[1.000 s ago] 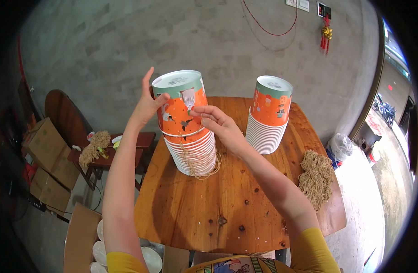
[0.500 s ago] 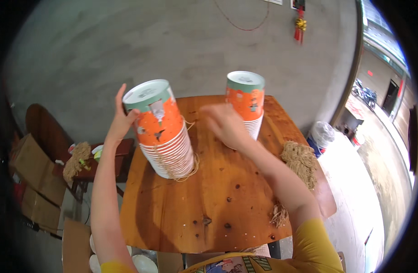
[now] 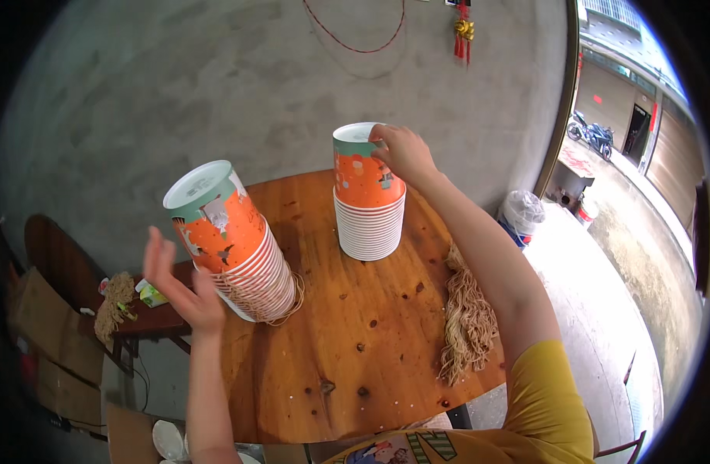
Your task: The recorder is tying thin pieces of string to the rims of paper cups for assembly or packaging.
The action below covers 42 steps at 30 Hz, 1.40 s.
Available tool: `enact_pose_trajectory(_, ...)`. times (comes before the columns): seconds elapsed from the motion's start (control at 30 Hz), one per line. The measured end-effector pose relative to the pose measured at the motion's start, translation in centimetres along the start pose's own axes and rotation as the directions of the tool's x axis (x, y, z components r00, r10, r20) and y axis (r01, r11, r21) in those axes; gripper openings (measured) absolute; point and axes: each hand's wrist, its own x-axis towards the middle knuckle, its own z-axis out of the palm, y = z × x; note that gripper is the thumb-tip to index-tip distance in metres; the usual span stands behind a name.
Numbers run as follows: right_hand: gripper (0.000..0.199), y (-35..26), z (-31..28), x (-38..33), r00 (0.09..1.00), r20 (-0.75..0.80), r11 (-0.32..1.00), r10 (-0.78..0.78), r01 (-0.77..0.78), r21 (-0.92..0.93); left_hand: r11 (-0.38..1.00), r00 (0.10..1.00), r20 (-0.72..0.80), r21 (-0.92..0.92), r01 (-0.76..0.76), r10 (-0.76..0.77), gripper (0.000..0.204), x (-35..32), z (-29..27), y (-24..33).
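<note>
Holds the left hand (image 3: 192, 300) just beside the left cup stack (image 3: 225, 228), with grip spread and empty. Shows twine strands (image 3: 262, 288) wound around the lower rims there, so looks wrapped already. Has the right hand (image 3: 409, 158) at the top edge of the right cup stack (image 3: 369, 224), set upside down on the tabletop (image 3: 316, 348); cannot tell from this angle whether pinching or merely touching. Shows no twine there, so seems yet to be wrapped. Has a loose twine bundle (image 3: 467, 321) near the right edge.
</note>
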Motion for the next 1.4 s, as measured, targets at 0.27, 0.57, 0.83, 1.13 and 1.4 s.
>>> enact_pose_trajectory(0.27, 0.029, 0.0, -5.0, 1.2, 0.997, -0.072, 0.964, 0.030, -0.010, 0.265, 0.757, 0.762, 0.579, -0.348, 0.553, -0.290, 0.041, -5.1, 6.0, 7.5)
enact_pose_trajectory(0.57, 0.027, 0.5, -10.7, -10.9, 0.867, -0.498, 0.868, 0.022, 0.231, 0.440, 0.063, 0.573, 0.721, -0.599, 0.798, -0.390, 0.046, 3.2, 13.5, 10.7)
enact_pose_trajectory(0.83, 0.017, -0.1, -5.4, -26.3, 0.973, -0.157, 0.787, 0.171, -0.039, 0.616, -0.239, 0.396, 0.812, -0.525, 0.817, -0.429, 0.034, -0.7, 8.4, 16.4)
enact_pose_trajectory(1.13, 0.020, -1.3, -4.0, -31.3, 0.841, 0.526, 0.322, 0.126, -0.536, 0.780, -0.008, 0.274, 0.839, -0.314, 0.949, -0.471, 0.021, -4.8, 2.8, 16.9)
enact_pose_trajectory(1.4, 0.043, -5.1, -2.5, -31.4, 0.674, 0.721, -0.192, 0.159, -0.696, 0.692, 0.159, 0.055, 0.956, -0.009, 0.987, -0.287, 0.018, -3.4, 0.0, 17.6)
